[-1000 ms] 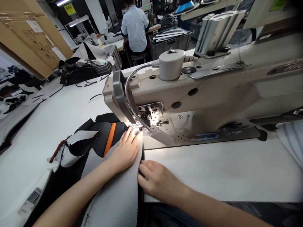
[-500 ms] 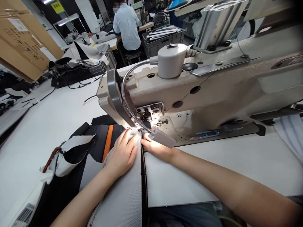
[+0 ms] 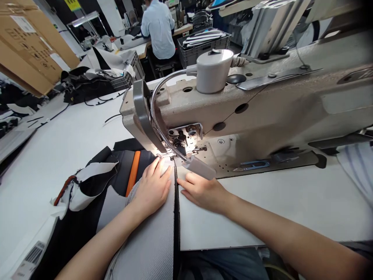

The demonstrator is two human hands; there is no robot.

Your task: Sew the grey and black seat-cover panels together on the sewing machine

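A sewing machine (image 3: 175,105) stands in front of me, its lamp lighting the needle area. A grey textured fabric piece (image 3: 154,237) with a black strip (image 3: 176,217) along its right edge runs toward the presser foot. My left hand (image 3: 153,186) lies flat on the fabric just before the foot, fingers stretched and spread. Beside the black strip, on the right, is my right hand (image 3: 205,192); its index finger points at the strip and another finger shows below, with the rest partly curled. I see nothing held in it. The lamp head (image 3: 199,167) hangs just above this hand.
Thread snips (image 3: 252,165) lie on the machine bed. Black and grey fabric with an orange strip (image 3: 133,173) spreads at left. A striped cloth (image 3: 357,167) is at right. Behind are a cardboard box (image 3: 35,46), a grey crate (image 3: 201,46) and a seated person (image 3: 159,31).
My right hand has drawn back from the needle area toward me and slightly right. My left hand stays on the fabric, nearly in place. The view has shifted slightly.
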